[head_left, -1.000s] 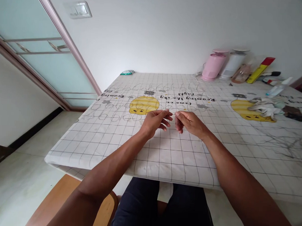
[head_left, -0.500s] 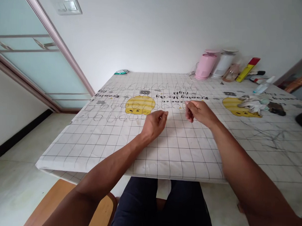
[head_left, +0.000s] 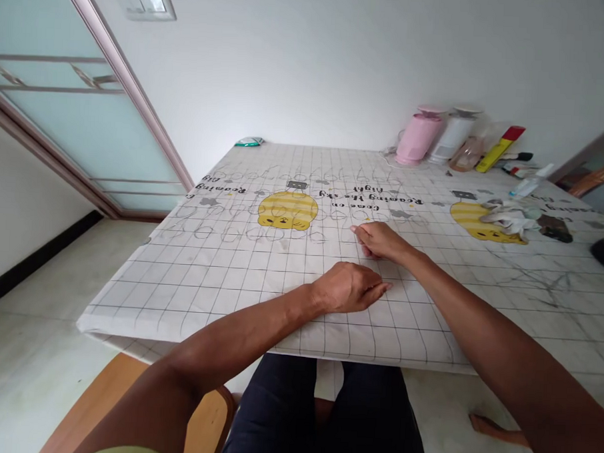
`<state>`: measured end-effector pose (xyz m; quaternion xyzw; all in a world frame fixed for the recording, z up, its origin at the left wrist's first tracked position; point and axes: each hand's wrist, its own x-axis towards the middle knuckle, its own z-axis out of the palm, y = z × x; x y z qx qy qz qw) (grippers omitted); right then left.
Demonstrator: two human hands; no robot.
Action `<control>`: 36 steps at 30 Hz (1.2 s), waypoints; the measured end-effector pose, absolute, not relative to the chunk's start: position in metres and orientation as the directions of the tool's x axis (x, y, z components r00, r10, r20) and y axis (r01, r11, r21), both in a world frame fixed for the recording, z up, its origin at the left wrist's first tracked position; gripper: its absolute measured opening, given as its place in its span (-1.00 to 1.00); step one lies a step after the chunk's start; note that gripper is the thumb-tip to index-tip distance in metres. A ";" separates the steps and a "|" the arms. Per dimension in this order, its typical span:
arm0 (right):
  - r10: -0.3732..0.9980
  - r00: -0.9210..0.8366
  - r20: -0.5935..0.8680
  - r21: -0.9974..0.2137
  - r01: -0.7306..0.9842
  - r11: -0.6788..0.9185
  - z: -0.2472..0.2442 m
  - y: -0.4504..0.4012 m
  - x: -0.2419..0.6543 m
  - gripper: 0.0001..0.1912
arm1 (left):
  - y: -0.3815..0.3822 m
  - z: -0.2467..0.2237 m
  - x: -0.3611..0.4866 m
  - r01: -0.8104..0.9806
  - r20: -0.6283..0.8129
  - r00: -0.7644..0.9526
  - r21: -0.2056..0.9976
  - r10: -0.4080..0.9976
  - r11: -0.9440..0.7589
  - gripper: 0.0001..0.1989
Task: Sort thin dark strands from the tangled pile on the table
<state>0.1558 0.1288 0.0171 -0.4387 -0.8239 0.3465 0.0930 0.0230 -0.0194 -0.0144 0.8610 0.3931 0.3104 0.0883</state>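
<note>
My left hand (head_left: 352,287) is over the front middle of the table, its fingers curled and pressed together, pointing right. Whatever it pinches, if anything, is too small to make out. Farther back and slightly to the right, my right hand (head_left: 379,241) is also closed, thumb and forefinger together at its left end; anything between them cannot be seen. A small gap separates the two hands. Beneath them lies a white checked tablecloth (head_left: 204,282) with printed lettering, a yellow striped cartoon figure (head_left: 287,210) and grey looping lines.
Along the wall stand a pink cylinder (head_left: 419,137), a white cylinder (head_left: 452,136), a bottle (head_left: 468,155) and a yellow-red box (head_left: 500,150). A crumpled cloth (head_left: 510,217) and clear bottle (head_left: 531,182) lie at right. A green packet (head_left: 249,142) sits at the back left corner.
My left hand has moved right and nearer the front edge, now turned sideways. My right hand has shifted slightly left and down. The view has tilted a little.
</note>
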 end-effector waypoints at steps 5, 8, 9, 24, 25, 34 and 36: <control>0.772 -0.618 -0.150 -0.530 0.709 0.465 0.017 0.131 0.126 -0.49 | -0.022 -0.013 0.023 0.621 0.475 0.517 0.364 0.712 -0.694 -0.54; 0.768 -0.618 -0.172 -0.429 0.748 0.506 0.019 0.135 0.119 -0.47 | -0.022 -0.012 0.022 0.647 0.448 0.513 0.359 0.732 -0.673 -0.53; 0.765 -0.618 -0.182 -0.380 0.762 0.525 0.020 0.136 0.118 -0.44 | -0.022 -0.011 0.022 0.658 0.432 0.513 0.358 0.742 -0.662 -0.53; 0.794 -0.594 -0.132 -0.107 0.805 0.584 0.016 0.134 0.118 -0.29 | -0.018 -0.013 0.022 0.661 0.408 0.529 0.352 0.744 -0.663 -0.55; 0.791 -0.599 -0.127 -0.099 0.801 0.591 0.016 0.133 0.118 -0.32 | -0.018 -0.013 0.022 0.661 0.411 0.530 0.349 0.742 -0.665 -0.55; 0.811 -0.576 -0.104 -0.057 0.817 0.574 0.013 0.127 0.114 -0.40 | -0.015 -0.020 0.021 0.667 0.428 0.519 0.339 0.740 -0.664 -0.59; 0.825 -0.561 -0.067 -0.078 0.828 0.556 0.012 0.128 0.119 -0.44 | -0.015 -0.019 0.021 0.673 0.418 0.516 0.342 0.748 -0.656 -0.57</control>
